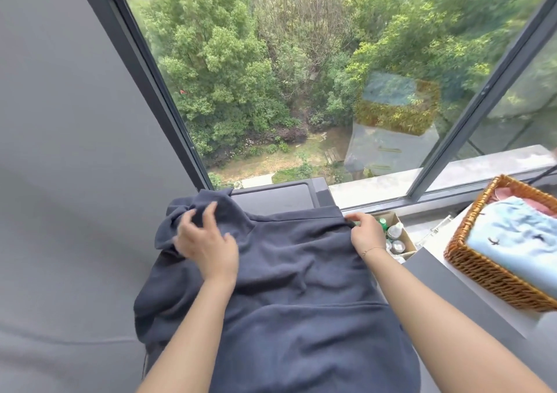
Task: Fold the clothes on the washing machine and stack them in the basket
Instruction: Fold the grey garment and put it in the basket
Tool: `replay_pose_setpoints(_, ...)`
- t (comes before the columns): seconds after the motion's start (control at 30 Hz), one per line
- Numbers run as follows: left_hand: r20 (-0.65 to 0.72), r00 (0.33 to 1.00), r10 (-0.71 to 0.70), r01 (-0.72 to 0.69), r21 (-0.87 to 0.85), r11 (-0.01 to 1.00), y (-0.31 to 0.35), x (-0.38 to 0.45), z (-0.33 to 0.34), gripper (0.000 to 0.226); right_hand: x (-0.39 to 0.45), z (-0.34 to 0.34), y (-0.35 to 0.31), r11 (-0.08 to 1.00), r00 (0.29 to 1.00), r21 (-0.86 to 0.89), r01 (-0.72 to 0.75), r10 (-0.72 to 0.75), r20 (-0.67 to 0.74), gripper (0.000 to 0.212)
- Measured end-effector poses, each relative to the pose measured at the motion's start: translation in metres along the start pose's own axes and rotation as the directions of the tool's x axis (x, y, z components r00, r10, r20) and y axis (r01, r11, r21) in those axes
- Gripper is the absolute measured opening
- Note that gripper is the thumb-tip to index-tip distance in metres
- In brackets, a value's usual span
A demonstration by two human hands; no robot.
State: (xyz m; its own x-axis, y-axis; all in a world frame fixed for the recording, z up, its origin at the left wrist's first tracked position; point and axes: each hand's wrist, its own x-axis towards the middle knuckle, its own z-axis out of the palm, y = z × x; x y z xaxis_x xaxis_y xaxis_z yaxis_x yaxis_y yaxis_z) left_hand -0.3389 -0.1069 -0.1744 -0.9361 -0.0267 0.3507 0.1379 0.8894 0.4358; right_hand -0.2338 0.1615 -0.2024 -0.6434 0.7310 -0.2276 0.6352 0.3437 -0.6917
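Single head view, close, looking forward-down over washing machine [272, 201] toward window [301, 76]

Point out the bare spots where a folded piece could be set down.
Free: the dark machine top between the navy garment and the window frame; the grey sill beyond the basket. Crowded: the basket, holding a light blue fold; the bottle box by the right hand; the left hand works the garment.
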Motion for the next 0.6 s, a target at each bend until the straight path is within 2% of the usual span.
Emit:
replay_pose_setpoints(0.03, 0.051, 0.986, 0.156, -0.156, 0.002, 0.988, 0.014, 0.007, 0.007, 0.051, 0.007, 0.003, -0.001, 1.0, 1.0, -0.011, -0.02, 0.021, 0.018, 0.05)
replay_pose_setpoints(0.07, 0.169, 0.946, 0.277, -0.279, -0.011, 0.96, 0.027, 0.012, 0.014, 0.042, 0.01, 0.003, 0.0, 1.0, 0.999, -0.017, -0.026, 0.027, 0.04, 0.051)
replay_pose_setpoints(0.1, 0.326, 0.883, 0.339, -0.354, -0.013, 0.935, 0.038, 0.019, 0.022, 0.033, 0.014, 0.005, 0.0, 1.0, 0.997, -0.017, -0.022, 0.023, 0.074, 0.051)
replay_pose_setpoints(0.17, 0.579, 0.758, 0.3, -0.403, 0.054, 0.914, 0.051, 0.029, 0.043, 0.031, 0.019, 0.006, 0.003, 0.999, 0.988, -0.031, 0.016, -0.011, 0.153, 0.051)
replay_pose_setpoints(0.2, 0.654, 0.715, 0.247, -0.405, 0.098, 0.909, 0.05, 0.032, 0.05, 0.031, 0.02, 0.008, 0.003, 0.999, 0.983, -0.04, 0.037, -0.03, 0.183, 0.051)
replay_pose_setpoints(0.23, 0.681, 0.7, 0.212, -0.385, 0.11, 0.916, 0.051, 0.032, 0.059, 0.029, 0.025, 0.007, 0.006, 0.998, 0.98, -0.039, 0.044, -0.035, 0.196, 0.05)
replay_pose_setpoints(0.33, 0.6, 0.774, 0.202, -0.256, 0.004, 0.967, 0.039, 0.028, 0.068, 0.013, 0.032, 0.007, 0.011, 0.999, 0.981, -0.007, 0.04, -0.038, 0.191, 0.044)
replay_pose_setpoints(0.43, 0.493, 0.839, 0.23, -0.168, -0.168, 0.972, 0.029, 0.019, 0.067, 0.006, 0.034, 0.006, 0.017, 0.998, 0.994, -0.055, 0.043, -0.037, 0.103, 0.028)
replay_pose_setpoints(0.57, 0.373, 0.873, 0.315, -0.209, -0.297, 0.932, 0.027, 0.023, 0.053, 0.009, 0.03, -0.004, 0.019, 0.992, 0.989, -0.065, 0.112, -0.118, -0.092, 0.003)
replay_pose_setpoints(0.6, 0.371, 0.86, 0.35, -0.231, -0.33, 0.915, 0.028, 0.027, 0.047, 0.01, 0.028, -0.008, 0.018, 0.987, 0.978, -0.064, 0.149, -0.157, -0.14, 0.007)
